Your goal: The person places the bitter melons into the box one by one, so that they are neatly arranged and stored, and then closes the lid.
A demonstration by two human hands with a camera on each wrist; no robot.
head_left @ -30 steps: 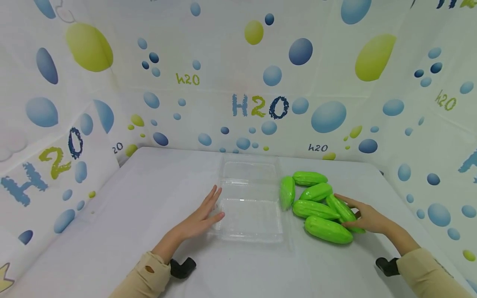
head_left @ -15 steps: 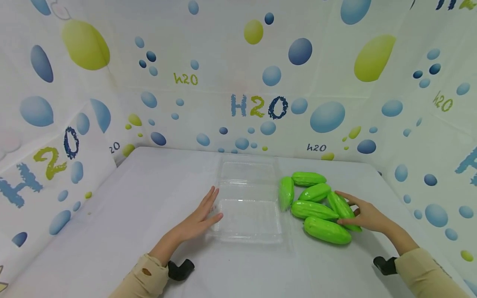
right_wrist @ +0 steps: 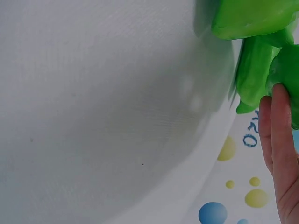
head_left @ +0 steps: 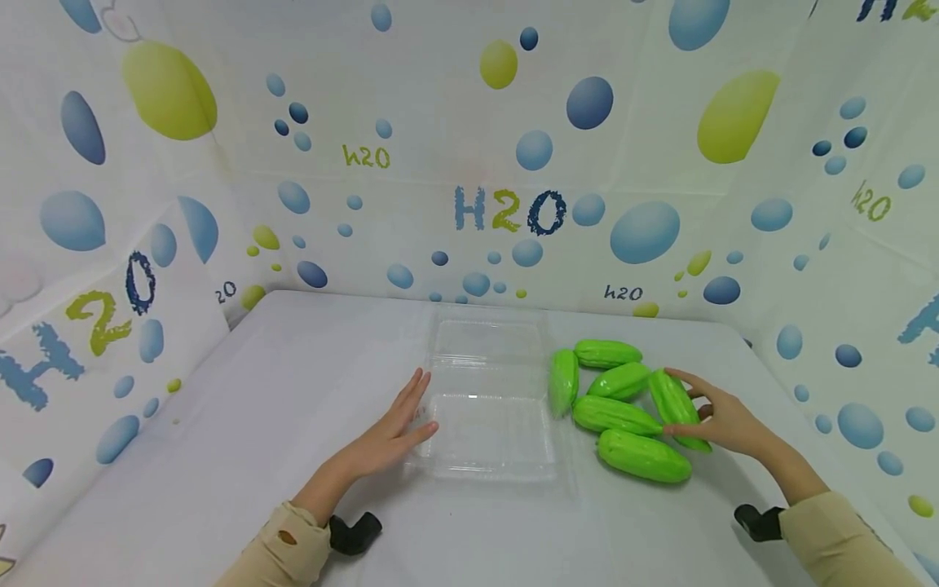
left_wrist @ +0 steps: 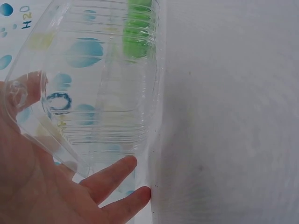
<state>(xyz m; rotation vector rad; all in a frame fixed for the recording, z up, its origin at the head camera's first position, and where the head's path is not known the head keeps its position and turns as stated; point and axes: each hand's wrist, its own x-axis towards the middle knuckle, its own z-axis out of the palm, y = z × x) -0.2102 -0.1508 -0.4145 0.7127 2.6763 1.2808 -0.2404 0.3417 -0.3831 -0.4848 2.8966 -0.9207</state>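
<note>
A bright green ridged gourd (head_left: 673, 401) is held between the thumb and fingers of my right hand (head_left: 726, 420), tilted at the right of a group of similar gourds. In the right wrist view, that hand's fingers (right_wrist: 281, 121) lie along the green gourd (right_wrist: 287, 74). My left hand (head_left: 381, 436) lies with extended fingers at the left edge of a clear plastic clamshell box (head_left: 487, 432), its lid folded back. The left wrist view shows the fingers (left_wrist: 114, 179) beside the clear wall of the box (left_wrist: 93, 116), partly overlapped by it.
Several more gourds lie close together right of the box, among them a long gourd (head_left: 645, 456) at the front and another gourd (head_left: 607, 353) at the back. A white table (head_left: 499, 538) is enclosed by a printed curtain (head_left: 411, 98) with blue and green dots.
My right hand's gourd has shifted slightly up and away from the gourds beside it, and the thumb now sits higher along it. The left hand and the box stay where they were.
</note>
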